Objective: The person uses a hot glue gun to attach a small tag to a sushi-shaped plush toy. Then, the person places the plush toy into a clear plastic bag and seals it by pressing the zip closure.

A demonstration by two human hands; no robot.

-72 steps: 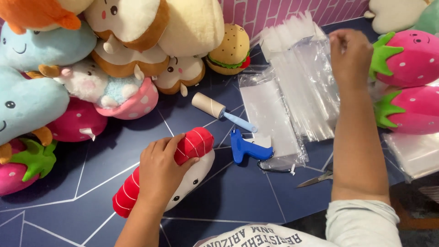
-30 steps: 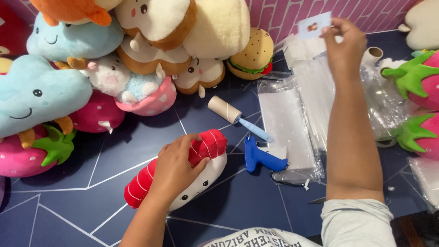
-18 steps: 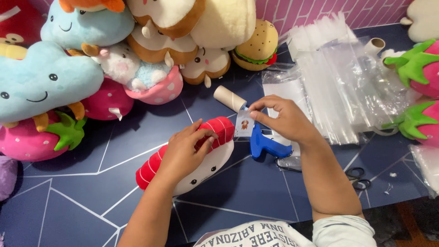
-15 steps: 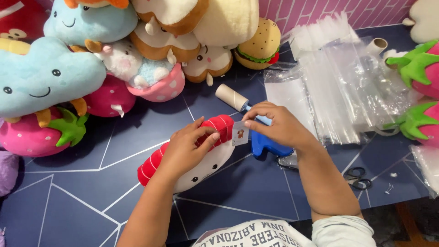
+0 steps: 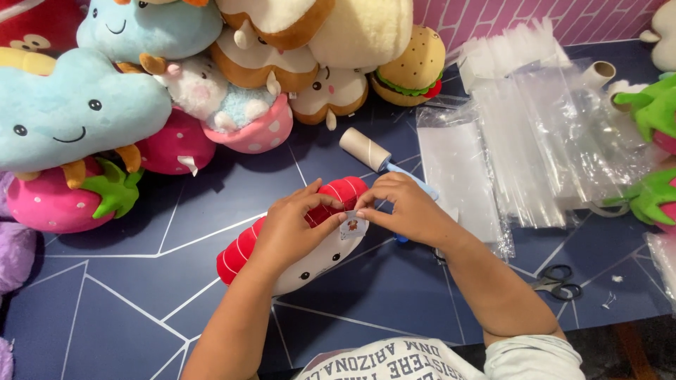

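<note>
A sushi-shaped plush toy lies on its side near the middle of the dark blue surface, its long axis running from about 8 o'clock up to 2 o'clock. Its upper layer is red with thin white stripes; the lower body is white and carries a small face of dark eyes and pink cheeks, turned toward 5 o'clock. A small white paper tag with a tiny printed picture sits against the toy's upper right part, where red meets white, pinched between the fingertips of the left hand and the right hand.
</note>
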